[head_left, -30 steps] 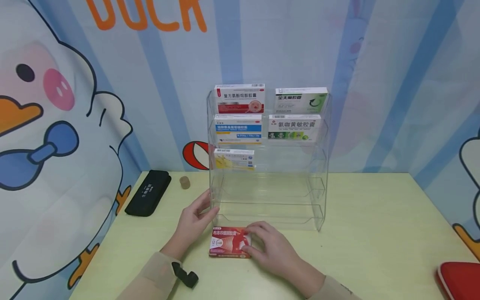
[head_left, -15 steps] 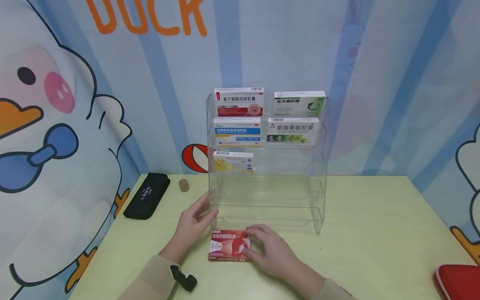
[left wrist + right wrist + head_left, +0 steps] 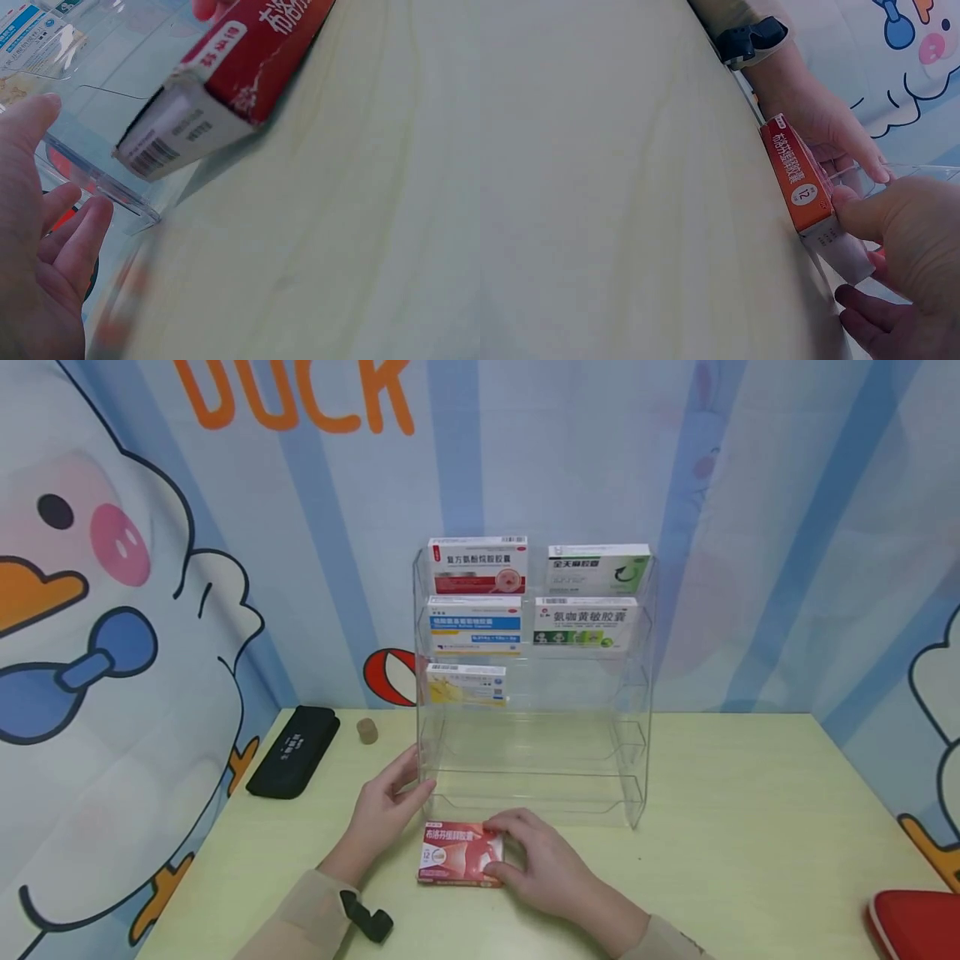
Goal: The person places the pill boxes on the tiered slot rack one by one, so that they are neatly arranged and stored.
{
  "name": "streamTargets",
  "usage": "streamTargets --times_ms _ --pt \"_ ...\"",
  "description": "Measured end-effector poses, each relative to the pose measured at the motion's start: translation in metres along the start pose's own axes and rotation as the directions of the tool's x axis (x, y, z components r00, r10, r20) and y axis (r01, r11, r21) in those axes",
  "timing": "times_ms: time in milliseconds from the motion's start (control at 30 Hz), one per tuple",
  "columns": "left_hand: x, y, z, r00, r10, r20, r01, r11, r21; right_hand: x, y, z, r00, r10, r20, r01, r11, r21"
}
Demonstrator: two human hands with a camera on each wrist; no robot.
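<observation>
A red and white medicine box (image 3: 453, 853) lies in front of a clear acrylic tiered rack (image 3: 532, 785). In the head view, my right hand (image 3: 543, 868) pinches the box's right end. The right wrist view shows its thumb on the front of the red box (image 3: 799, 176) and a finger behind. My left hand (image 3: 386, 802) holds the rack's lower left side, thumb in front and fingers around the outside. The left wrist view shows the rack's edge between the thumb and fingers of this hand (image 3: 37, 217). The fingertips behind the rack are partly hidden in the head view.
Several medicine boxes stand in the rack's upper tiers, among them a white and red one (image 3: 478, 566) and a yellow and white one (image 3: 467, 685). A black case (image 3: 294, 752) and a small brown cylinder (image 3: 367, 731) lie left. A red case (image 3: 915, 922) is at right.
The head view has shifted slightly, so the scene sits a little lower. My right fingers reach slightly farther over the box's end, and the shine on the box differs. My left hand keeps its place.
</observation>
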State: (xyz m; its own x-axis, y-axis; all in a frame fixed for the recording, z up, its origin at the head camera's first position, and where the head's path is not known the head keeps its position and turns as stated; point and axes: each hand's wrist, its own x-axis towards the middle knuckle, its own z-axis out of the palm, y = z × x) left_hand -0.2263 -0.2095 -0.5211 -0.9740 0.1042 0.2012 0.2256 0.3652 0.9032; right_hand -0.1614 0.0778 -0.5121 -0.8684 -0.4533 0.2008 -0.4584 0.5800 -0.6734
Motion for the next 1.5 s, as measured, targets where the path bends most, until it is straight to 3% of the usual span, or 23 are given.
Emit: streamTargets --times_ms 200,533,967,1167,1500 --pt "0.0 -0.001 0.0 1.0 0.005 0.005 -0.005 1.0 -0.011 0.001 -0.003 -0.002 0.998 0.022 -0.05 -0.02 0.999 0.047" --pt "0.0 0.002 -0.001 1.0 -0.013 0.011 0.013 1.0 -0.024 0.004 -0.006 -0.01 0.987 -0.061 -0.151 0.078 0.99 0.114" --pt "0.0 0.002 0.001 1.0 0.006 0.0 -0.006 1.0 -0.027 0.009 -0.017 -0.034 0.973 -0.18 -0.142 0.165 0.98 -0.11" --pt "0.0 0.001 0.001 1.0 0.015 0.003 -0.015 0.999 -0.031 0.014 -0.025 -0.058 0.953 -0.227 -0.203 0.197 0.968 -0.154" --pt "0.001 -0.001 0.0 1.0 0.019 0.002 -0.019 0.998 -0.052 0.031 -0.037 -0.127 0.915 -0.282 -0.288 0.193 0.934 -0.302"
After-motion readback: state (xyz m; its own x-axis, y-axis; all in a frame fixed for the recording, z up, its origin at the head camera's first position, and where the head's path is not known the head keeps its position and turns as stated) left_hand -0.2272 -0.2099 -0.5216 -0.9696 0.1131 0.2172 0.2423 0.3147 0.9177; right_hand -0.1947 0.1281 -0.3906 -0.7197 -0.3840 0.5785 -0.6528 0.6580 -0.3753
